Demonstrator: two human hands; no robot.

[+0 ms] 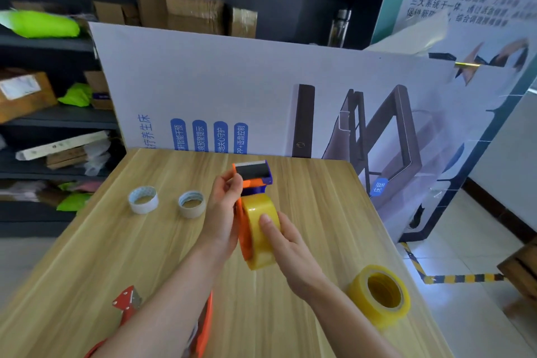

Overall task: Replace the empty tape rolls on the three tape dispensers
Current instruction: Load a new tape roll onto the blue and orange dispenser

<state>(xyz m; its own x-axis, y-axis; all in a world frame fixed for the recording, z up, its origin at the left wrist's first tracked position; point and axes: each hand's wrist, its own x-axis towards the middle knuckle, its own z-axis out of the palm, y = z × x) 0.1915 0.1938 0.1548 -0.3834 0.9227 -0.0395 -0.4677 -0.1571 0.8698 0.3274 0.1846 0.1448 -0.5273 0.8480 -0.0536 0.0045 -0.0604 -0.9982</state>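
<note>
The orange and purple tape dispenser (253,179) is held up over the middle of the wooden table (116,241), between both hands. A full yellow tape roll (261,237) sits on its orange side plate. The left hand (223,212) grips the dispenser from the left, fingers curled round the orange part just below the dark front roller. The right hand (290,244) holds the yellow tape roll, thumb lying flat on the outer band. Its other fingers go round the far side, out of sight.

Left of the hands, a wide empty core (143,200) and a narrow empty core (192,204) stand flat on the table, near each other but apart. A spare yellow roll (379,295) lies tilted close to the table's right edge. At the near left a red dispenser (128,304) lies on the wood. Another orange dispenser (205,325) is mostly hidden under the left forearm.

Bare wood runs along the far edge and between the cores and the near edge.

A large poster board (203,81) leans behind the table's far edge. The dark shelves (58,118) to the left hold cardboard boxes (191,13) and green bags (39,23). To the right the floor (479,227) is pale, crossed by a yellow-and-black striped strip (465,277).
</note>
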